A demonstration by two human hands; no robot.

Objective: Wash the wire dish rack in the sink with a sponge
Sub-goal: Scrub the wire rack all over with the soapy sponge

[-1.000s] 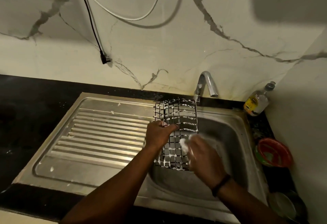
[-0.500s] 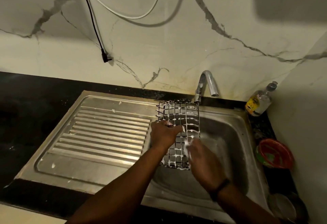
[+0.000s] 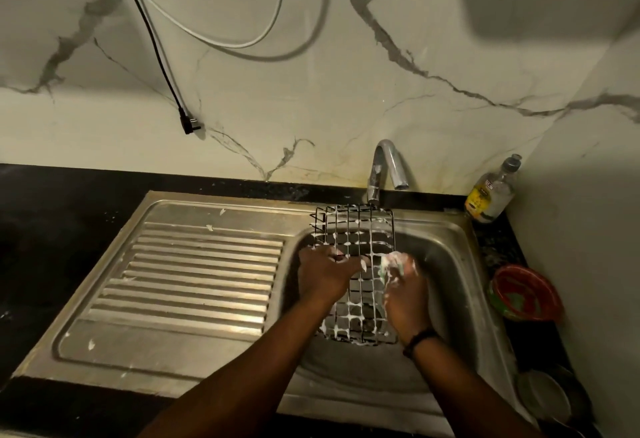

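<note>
The wire dish rack [image 3: 356, 257] is standing inside the sink [image 3: 446, 264], leaning with its far end up against the back rim, just under the tap [image 3: 384, 167]. You are holding it with your left hand [image 3: 323, 276]: the palm is lying on the left part of the grid and the fingers are curling over the wires near the middle, so they are gripping it and not lying flat. Your right hand [image 3: 405, 294] is closing its fingers around the sponge [image 3: 389, 266], which is covered in foam, and is pressing it on the right side of the rack.

White foam is sitting on many wires, at the far end and along the near edge, so I judge that the soaping is well advanced. No water is coming from the tap, and foam is also lying in small spots on the drainboard [image 3: 194, 275]. What is left, as I judge it, is the rest of the scrubbing, perhaps the side that is hidden, and then the rinsing of all the foam.
</note>
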